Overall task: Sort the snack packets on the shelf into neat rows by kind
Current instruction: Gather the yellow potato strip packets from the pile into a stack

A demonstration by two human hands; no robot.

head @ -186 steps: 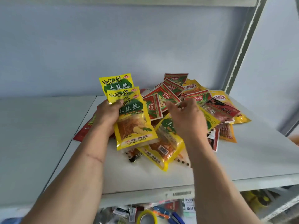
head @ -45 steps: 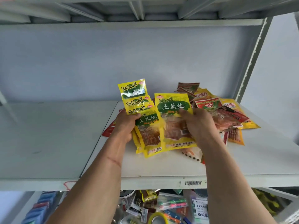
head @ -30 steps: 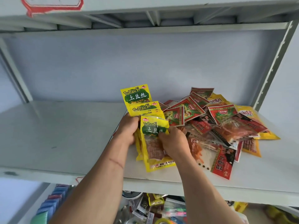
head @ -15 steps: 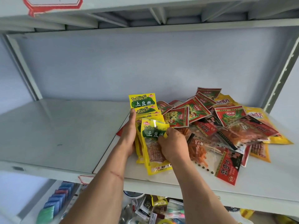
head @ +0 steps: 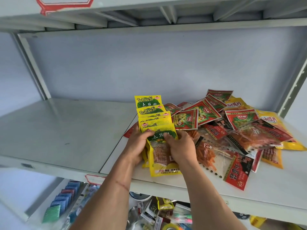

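Observation:
A fanned stack of several yellow-and-green TuDouSi packets (head: 150,112) stands in the middle of the white shelf (head: 66,135). My left hand (head: 137,145) grips the stack from its left side. My right hand (head: 180,147) presses on the front packet (head: 162,161) from the right, thumb on its green label. To the right lies a loose heap of red packets (head: 201,112), clear packets of orange strips (head: 207,153) and yellow packets (head: 272,121), overlapping in no order.
The shelf's left panel is bare, with a seam (head: 119,141) running toward the front edge. An upright post (head: 294,85) stands at the back right and another (head: 31,65) at the back left. A lower shelf (head: 154,211) holds assorted small goods.
The front yellow packet has been pushed up against the stack, and both hands have closed around the bundle. The view has shifted slightly left.

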